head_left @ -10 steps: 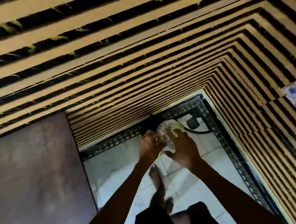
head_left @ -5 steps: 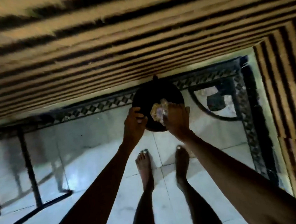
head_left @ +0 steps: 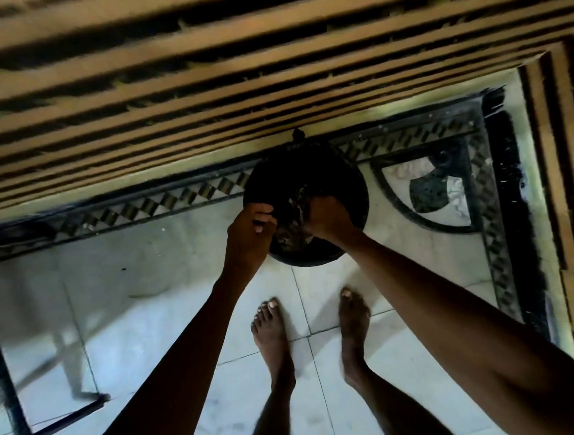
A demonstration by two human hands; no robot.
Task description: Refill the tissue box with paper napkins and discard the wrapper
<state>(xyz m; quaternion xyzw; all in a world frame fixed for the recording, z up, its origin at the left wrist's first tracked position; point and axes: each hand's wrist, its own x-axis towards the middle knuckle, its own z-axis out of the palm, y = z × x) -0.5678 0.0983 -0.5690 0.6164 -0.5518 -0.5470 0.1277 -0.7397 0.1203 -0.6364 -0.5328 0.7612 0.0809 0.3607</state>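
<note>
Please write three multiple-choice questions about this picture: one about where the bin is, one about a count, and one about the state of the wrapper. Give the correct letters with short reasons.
1. Where does the black bin stand?
A. On the tiled floor, close to the striped wall
B. On a table
C. On a chair

2. How many bare feet are visible on the floor?
A. One
B. Two
C. None

3. What is the state of the wrapper?
A. Lying flat on the floor
B. Crumpled, down in the bin's opening between the two hands
C. Spread over the wall

Answers:
1. A, the round bin sits on the pale tiles by the patterned border, under the striped wall.
2. B, a left foot and a right foot stand just before the bin.
3. B, the crinkled wrapper shows inside the dark bin, with the left hand at the rim and the right hand over it.
</note>
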